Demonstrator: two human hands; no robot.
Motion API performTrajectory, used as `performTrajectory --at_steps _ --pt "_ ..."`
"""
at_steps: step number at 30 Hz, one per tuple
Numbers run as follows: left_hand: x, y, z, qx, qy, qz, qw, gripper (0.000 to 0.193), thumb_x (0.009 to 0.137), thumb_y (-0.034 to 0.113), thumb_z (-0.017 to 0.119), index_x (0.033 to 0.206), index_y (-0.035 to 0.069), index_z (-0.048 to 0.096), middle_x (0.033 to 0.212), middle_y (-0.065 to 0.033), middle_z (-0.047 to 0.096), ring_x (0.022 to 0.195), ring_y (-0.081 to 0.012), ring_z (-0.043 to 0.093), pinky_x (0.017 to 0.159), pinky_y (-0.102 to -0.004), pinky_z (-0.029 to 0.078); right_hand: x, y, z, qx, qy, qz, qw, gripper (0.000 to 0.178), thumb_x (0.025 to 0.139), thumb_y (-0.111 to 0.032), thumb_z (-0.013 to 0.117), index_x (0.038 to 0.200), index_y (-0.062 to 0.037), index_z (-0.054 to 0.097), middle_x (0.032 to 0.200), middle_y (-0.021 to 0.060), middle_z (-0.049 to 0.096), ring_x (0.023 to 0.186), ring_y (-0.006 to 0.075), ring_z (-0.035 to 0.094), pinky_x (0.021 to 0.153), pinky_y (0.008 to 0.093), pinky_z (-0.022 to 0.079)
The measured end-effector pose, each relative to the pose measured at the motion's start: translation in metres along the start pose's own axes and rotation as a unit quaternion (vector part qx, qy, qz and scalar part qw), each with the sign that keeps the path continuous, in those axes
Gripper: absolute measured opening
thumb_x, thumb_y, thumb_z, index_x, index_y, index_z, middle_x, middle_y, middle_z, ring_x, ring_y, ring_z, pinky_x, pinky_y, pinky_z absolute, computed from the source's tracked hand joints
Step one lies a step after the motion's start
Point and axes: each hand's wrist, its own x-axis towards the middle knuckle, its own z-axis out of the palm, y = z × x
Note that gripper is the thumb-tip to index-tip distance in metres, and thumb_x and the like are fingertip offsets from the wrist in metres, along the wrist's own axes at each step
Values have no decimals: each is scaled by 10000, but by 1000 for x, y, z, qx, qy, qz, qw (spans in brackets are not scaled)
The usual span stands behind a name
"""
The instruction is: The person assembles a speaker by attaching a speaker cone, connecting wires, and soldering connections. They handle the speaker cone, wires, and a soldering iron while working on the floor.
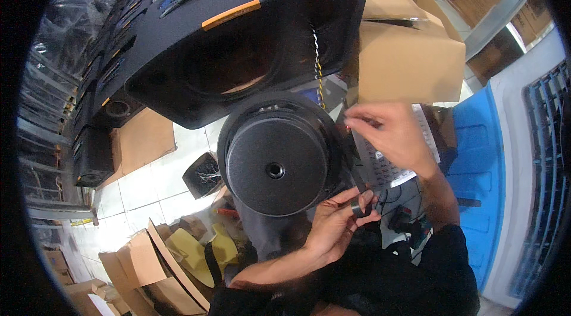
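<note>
A round black loudspeaker driver (275, 161) rests with its magnet side up, a hole at its centre. My left hand (333, 227), to the driver's lower right, is closed around a small roll of black tape (358, 209). From the roll a dark strip runs up along the driver's right edge. My right hand (392, 134) is pinched at the strip's upper end, though the fingertips partly hide it. Behind the driver stands a large black speaker cabinet (172, 72) with a round opening. Twisted wires (318, 66) hang down its front, white-and-black above and yellow-and-black below.
Cardboard boxes (410, 60) stand behind my right hand. A printed sheet (425, 137) lies under that wrist, with a power tool (407, 221) below it. A blue panel (476, 179) rises at right. Opened cartons (143, 262) lie at lower left; more black cabinets (95, 155) line the left.
</note>
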Motion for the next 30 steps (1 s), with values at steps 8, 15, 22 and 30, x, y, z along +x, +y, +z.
performTrajectory --at_steps 8,15,22,30 --pt "-12 12 -4 -69 -54 -95 992 164 985 202 725 1068 64 697 1008 -35 709 861 -160 676 873 -359 592 38 2 14 -58 -90 -4 994 172 853 -105 730 951 35 754 855 240 728 807 392 735 745 445 569" --pt "-13 10 -7 -15 14 -61 998 132 998 194 704 1057 76 711 1033 -45 710 908 -162 661 902 -384 567 28 -2 15 -61 -95 31 993 156 853 -77 718 950 40 751 853 254 721 812 401 732 749 440 571" --pt "-8 5 -25 -29 1 -37 999 149 981 141 713 1080 32 726 1090 -82 724 978 -171 686 883 -363 595 18 -6 15 -86 -95 40 991 168 852 -86 711 944 47 758 843 262 719 787 407 726 751 446 567" --pt "-12 -1 -37 -35 6 3 999 145 947 47 726 1090 28 712 1088 -116 738 976 -194 700 861 -375 591 2 -10 18 -114 -85 60 988 171 867 -103 723 948 44 756 780 234 710 698 307 715 672 393 540"
